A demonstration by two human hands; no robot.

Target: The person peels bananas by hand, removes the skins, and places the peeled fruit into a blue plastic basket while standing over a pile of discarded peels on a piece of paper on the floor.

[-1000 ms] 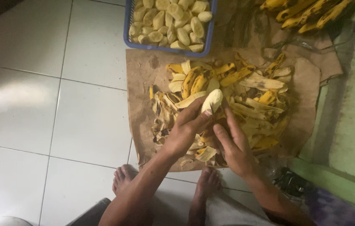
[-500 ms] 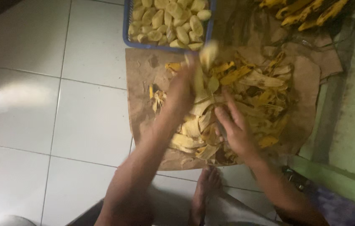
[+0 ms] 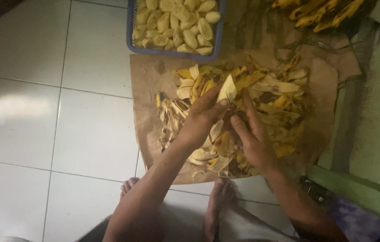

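My left hand [image 3: 201, 121] pinches a pale yellow banana piece [image 3: 227, 88] between thumb and fingers and holds it upright over the pile of banana peels [image 3: 270, 96]. I cannot tell whether the piece is fruit or peel. My right hand [image 3: 250, 136] is just to its right, fingers stretched up so the tips touch the base of the piece, with nothing gripped in it. Both hands hover over the brown paper sheet [image 3: 147, 89] that carries the peels.
A blue plastic basket [image 3: 129, 31] of peeled bananas stands on the white tiled floor beyond the paper. Unpeeled spotted bananas [image 3: 320, 13] lie at the top right. My bare feet [image 3: 220, 195] rest at the paper's near edge. A green ledge [image 3: 360, 188] runs along the right.
My left hand swung up to the blue basket with a peeled banana, came back without it, and now holds a pale piece over the peels. My right hand shifted slightly upward.
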